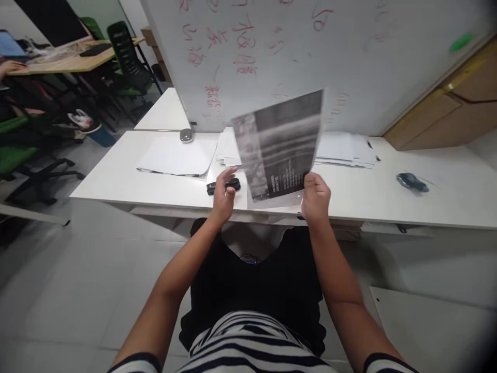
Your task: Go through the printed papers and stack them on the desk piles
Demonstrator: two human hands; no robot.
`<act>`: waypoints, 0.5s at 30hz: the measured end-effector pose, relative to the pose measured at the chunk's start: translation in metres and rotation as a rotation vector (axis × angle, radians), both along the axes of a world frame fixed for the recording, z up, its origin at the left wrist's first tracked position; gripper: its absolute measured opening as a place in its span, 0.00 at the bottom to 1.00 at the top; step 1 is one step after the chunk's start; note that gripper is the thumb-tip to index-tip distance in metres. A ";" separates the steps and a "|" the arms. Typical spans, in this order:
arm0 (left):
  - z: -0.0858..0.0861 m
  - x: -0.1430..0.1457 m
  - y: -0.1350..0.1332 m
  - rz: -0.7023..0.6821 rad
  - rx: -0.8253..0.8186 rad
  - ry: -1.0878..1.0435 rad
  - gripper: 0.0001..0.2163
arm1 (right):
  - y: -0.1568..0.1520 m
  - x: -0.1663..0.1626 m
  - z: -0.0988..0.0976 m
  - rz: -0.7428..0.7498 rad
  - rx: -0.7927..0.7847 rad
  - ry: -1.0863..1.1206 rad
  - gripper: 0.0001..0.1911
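A printed sheet of paper (287, 140), with a dark grey picture and small white text, is held up above the white desk. My right hand (316, 197) grips its lower right corner between thumb and fingers. To the left of the sheet is my left hand (224, 196), fingers apart and holding nothing. Just behind that hand lies a black stapler (235, 184), partly hidden by it. White papers lie behind the raised sheet, a left pile (229, 146) and a right stack (337, 147).
A whiteboard (272, 62) with red writing stands along the desk's (116, 176) back edge. More sheets (178, 155) and a grey-white mouse-like object (186, 135) lie left. At right are a dark plastic-wrapped item (412, 182) and a cardboard box (446, 103). Another person's hand (11, 66) rests far left.
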State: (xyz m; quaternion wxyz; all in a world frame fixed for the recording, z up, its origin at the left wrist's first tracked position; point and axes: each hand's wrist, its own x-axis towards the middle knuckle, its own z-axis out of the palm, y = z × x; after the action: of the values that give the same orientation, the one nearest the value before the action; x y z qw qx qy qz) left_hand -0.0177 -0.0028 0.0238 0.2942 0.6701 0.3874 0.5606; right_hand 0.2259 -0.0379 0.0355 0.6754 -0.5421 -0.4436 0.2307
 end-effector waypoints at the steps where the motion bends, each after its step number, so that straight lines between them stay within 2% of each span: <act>1: 0.006 0.008 -0.001 -0.087 -0.093 -0.108 0.34 | -0.006 0.000 -0.004 0.041 -0.026 0.021 0.22; 3: 0.020 0.023 -0.003 -0.232 -0.248 -0.222 0.30 | -0.017 0.001 -0.007 0.083 -0.078 -0.001 0.22; 6: 0.040 0.036 -0.006 -0.285 -0.327 -0.281 0.21 | -0.028 0.004 -0.002 0.134 -0.130 -0.085 0.20; 9: 0.054 0.040 -0.011 -0.236 -0.320 -0.306 0.17 | -0.031 0.010 0.008 0.239 -0.124 -0.100 0.17; 11: 0.061 0.041 -0.014 -0.176 -0.279 -0.278 0.17 | -0.027 0.015 0.014 0.299 -0.098 -0.076 0.14; 15: 0.068 0.045 -0.009 -0.028 -0.079 -0.152 0.19 | -0.009 0.019 0.022 0.337 -0.060 -0.068 0.13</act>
State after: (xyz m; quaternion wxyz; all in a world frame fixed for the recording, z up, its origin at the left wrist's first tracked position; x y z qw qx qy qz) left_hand 0.0276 -0.0119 0.0916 0.3568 0.6189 0.3763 0.5900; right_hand 0.2446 -0.0465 0.0577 0.5954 -0.4876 -0.5435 0.3353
